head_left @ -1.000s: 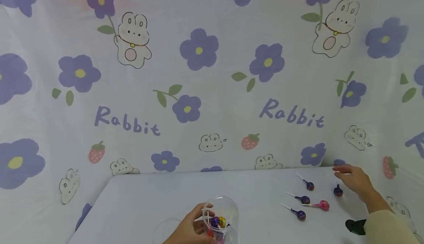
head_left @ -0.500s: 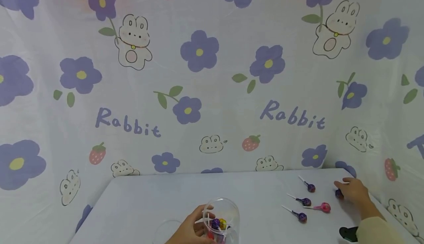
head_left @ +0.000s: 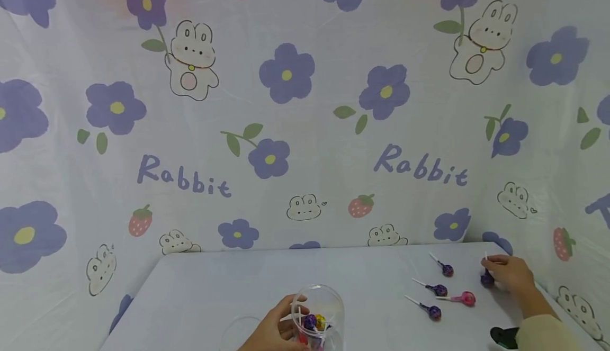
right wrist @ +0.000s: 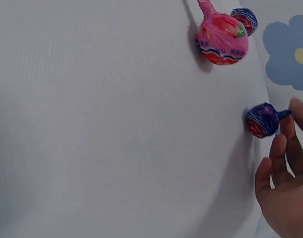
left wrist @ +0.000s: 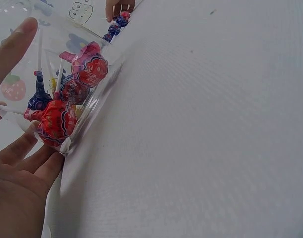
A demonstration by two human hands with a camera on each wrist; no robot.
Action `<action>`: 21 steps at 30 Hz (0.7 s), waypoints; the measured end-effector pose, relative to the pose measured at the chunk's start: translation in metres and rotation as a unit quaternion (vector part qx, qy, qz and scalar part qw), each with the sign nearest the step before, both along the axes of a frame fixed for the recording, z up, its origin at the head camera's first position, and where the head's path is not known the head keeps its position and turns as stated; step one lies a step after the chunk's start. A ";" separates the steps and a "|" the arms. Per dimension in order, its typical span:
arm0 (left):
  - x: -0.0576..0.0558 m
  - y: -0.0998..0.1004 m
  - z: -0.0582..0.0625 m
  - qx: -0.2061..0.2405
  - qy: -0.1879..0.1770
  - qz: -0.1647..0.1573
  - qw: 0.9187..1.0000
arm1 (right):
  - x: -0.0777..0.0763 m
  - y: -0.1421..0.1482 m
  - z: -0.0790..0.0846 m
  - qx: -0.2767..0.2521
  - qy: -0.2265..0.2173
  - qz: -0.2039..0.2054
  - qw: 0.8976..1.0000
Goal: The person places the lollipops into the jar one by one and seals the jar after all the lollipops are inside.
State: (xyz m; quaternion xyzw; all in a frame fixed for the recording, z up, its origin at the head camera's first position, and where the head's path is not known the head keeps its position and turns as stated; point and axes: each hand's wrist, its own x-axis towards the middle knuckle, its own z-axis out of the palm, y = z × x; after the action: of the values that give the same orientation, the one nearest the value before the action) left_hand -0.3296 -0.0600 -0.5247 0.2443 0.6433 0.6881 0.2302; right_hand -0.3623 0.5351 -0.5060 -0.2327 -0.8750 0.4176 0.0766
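Note:
My left hand (head_left: pixel 272 327) grips a clear plastic cup (head_left: pixel 335 308) with its fingers and thumb around the wall. Inside the cup are several wrapped lollipops, among them a red one (left wrist: pixel 57 123) and a pink one (left wrist: pixel 90 67) in the left wrist view. At the far right of the table, my right hand (head_left: pixel 514 276) pinches a dark blue lollipop (right wrist: pixel 262 120) where its wrapper meets the stick. That lollipop's ball hangs down at or close to the tabletop; whether it touches cannot be told.
Left of the right hand lie a pink lollipop (head_left: pixel 468 298) and several dark purple ones (head_left: pixel 446 270), sticks pointing left. A round clear lid-like disc (head_left: pixel 233 332) lies left of the cup. A black object (head_left: pixel 503 336) is at the right sleeve. Behind the white table (head_left: pixel 229 277) hangs a rabbit-print curtain (head_left: pixel 324 128).
My right hand has come down onto the dark blue lollipop and now pinches it near the stick. The left hand and the cup stay nearly in place.

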 end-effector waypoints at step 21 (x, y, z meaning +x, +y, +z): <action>-0.001 -0.002 -0.003 0.012 0.012 -0.007 1.000 | 0.013 0.011 0.017 -0.123 0.026 0.101 0.987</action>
State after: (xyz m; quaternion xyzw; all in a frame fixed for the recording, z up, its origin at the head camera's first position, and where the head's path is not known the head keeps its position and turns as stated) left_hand -0.3302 -0.0616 -0.5280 0.2595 0.6357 0.6916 0.2243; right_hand -0.3494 0.5456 -0.4889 -0.1397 -0.8339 0.5332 0.0281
